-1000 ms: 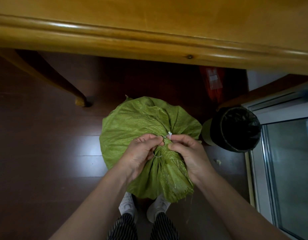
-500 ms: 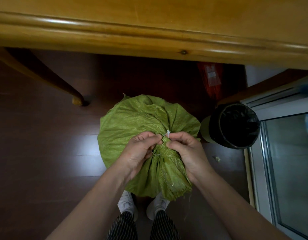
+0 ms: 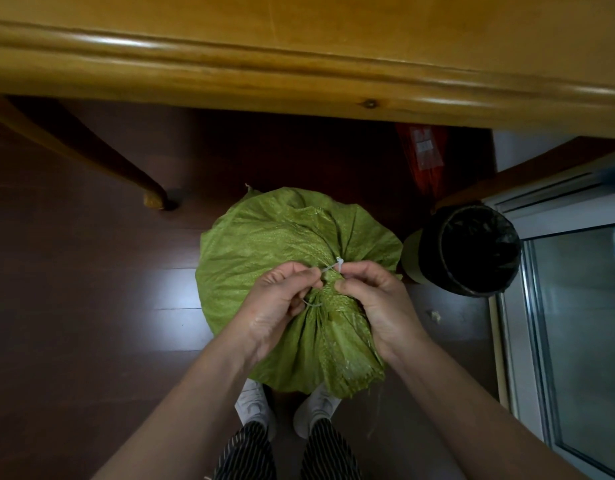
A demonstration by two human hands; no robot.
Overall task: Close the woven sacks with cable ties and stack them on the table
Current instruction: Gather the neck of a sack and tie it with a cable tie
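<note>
A full green woven sack (image 3: pixel 264 244) stands on the dark floor in front of my feet, its mouth gathered into a neck that fans out toward me. A thin white cable tie (image 3: pixel 330 269) runs round that neck. My left hand (image 3: pixel 282 303) pinches the tie's loose strap, which loops out below the fingers. My right hand (image 3: pixel 375 299) pinches the tie's head at the neck. The wooden table (image 3: pixel 299 64) spans the top of the view.
A black-lined waste bin (image 3: pixel 472 251) stands just right of the sack. A red packet (image 3: pixel 423 157) leans under the table. A table leg (image 3: pixel 150 195) lands at the left. A glass door frame (image 3: pixel 527 306) runs down the right side.
Both hands have stayed at the sack's neck with small finger shifts; the left hand has drawn the strap a little to the left. The view has tilted slightly.
</note>
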